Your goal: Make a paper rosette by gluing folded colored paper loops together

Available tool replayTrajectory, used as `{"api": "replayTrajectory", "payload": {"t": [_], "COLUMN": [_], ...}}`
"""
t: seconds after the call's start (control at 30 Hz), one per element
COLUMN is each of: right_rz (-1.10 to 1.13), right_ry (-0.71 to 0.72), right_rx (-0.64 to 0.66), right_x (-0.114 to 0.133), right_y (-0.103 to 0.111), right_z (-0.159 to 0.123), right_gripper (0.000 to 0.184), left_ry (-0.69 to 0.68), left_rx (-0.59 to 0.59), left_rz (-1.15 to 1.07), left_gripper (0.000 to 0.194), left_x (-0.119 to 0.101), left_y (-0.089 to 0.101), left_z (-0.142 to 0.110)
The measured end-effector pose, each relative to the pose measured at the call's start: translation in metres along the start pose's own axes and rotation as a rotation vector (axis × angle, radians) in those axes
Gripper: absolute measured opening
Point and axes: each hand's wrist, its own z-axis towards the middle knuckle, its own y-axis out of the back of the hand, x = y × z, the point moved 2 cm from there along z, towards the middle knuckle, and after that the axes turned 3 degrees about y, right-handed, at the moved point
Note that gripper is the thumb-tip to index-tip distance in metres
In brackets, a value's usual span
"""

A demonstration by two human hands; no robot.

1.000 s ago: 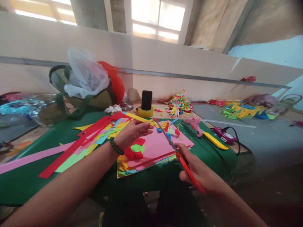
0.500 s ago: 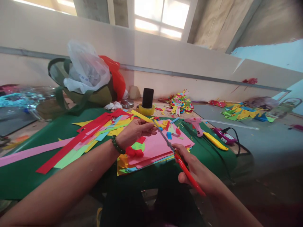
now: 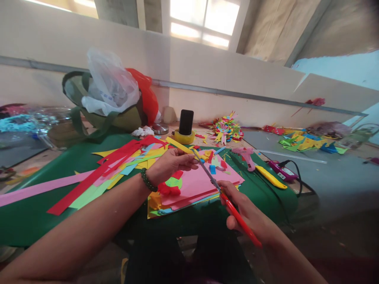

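Observation:
My left hand [image 3: 174, 162] pinches a yellow paper strip [image 3: 178, 145] between thumb and fingers. Red-handled scissors [image 3: 237, 215] are gripped in my right hand [image 3: 242, 205], and their blade tips meet the strip's near end by my left fingertips. Beneath both hands lies a stack of pink sheets [image 3: 189, 189] with other colours under it. On the stack rest a red and green paper piece [image 3: 171, 185], a small blue curl [image 3: 212, 169] and several scraps. Long coloured strips, with a red strip [image 3: 89, 177] on top, spread out left of my left hand.
A pink glue gun [image 3: 245, 156] and a yellow utility knife [image 3: 271, 177] lie to the right, near a purple box with a cord [image 3: 281, 171]. Behind stand a phone [image 3: 186, 122] on a yellow tape roll [image 3: 184, 137], a paper flower pile [image 3: 227, 129] and a green bag [image 3: 124, 118].
The whole view has shifted slightly. Both hands keep nearly the same place, with the scissors still at the yellow strip.

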Motion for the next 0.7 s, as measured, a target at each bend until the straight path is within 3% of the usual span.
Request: {"api": "replayTrajectory", "payload": {"t": [0.37, 0.7], "right_rz": [0.044, 0.046], "right_ry": [-0.002, 0.029], "right_rx": [0.027, 0.033], "right_x": [0.0065, 0.0044], "right_y": [0.0018, 0.0011], "right_z": [-0.0038, -0.0033], "right_gripper": [0.092, 0.106], "left_ry": [-0.006, -0.016], "left_rx": [-0.003, -0.013], "left_rz": [0.0, -0.021], "left_gripper": [0.029, 0.03], "left_x": [-0.0015, -0.0023], "left_y": [-0.0024, -0.0042], "left_z": [-0.0021, -0.0026]}}
